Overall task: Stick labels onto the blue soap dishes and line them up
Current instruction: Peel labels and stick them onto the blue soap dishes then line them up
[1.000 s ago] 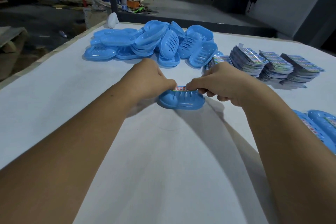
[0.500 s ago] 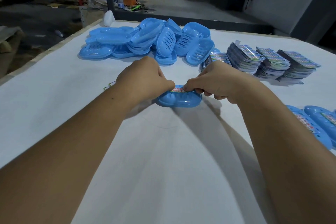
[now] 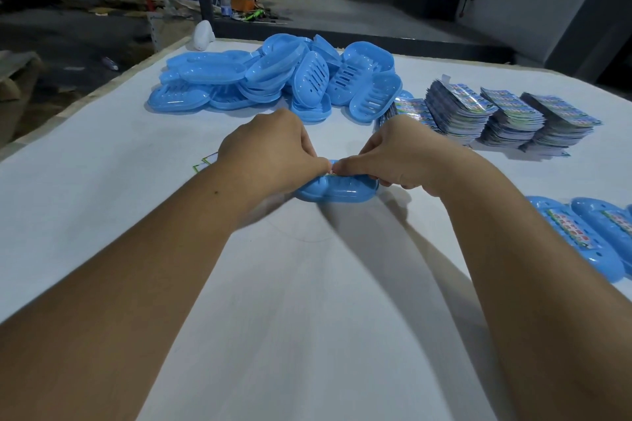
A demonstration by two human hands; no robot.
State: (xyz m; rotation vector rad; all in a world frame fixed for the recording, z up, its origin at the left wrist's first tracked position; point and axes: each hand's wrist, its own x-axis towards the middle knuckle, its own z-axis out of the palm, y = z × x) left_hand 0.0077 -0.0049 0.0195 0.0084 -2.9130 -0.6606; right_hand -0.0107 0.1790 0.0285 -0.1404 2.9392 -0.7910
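Note:
A blue soap dish [image 3: 337,191] lies on the white table [image 3: 307,301] in front of me. My left hand [image 3: 270,154] and my right hand [image 3: 400,154] curl over it from either side, thumbs nearly meeting above its middle. A sliver of a colourful label [image 3: 331,173] shows between the thumbs; the rest of it is hidden under my fingers. A heap of unlabelled blue soap dishes [image 3: 273,79] lies at the back. Two labelled dishes [image 3: 578,236] lie side by side at the right edge.
Stacks of printed label sheets [image 3: 496,116] stand at the back right. A small white-and-green paper scrap [image 3: 205,162] lies left of my left wrist. The table's left edge [image 3: 85,96] drops to a cluttered workshop floor.
My thumbs have drawn closer together over the dish, covering most of the label strip that showed before. The dish stays in place.

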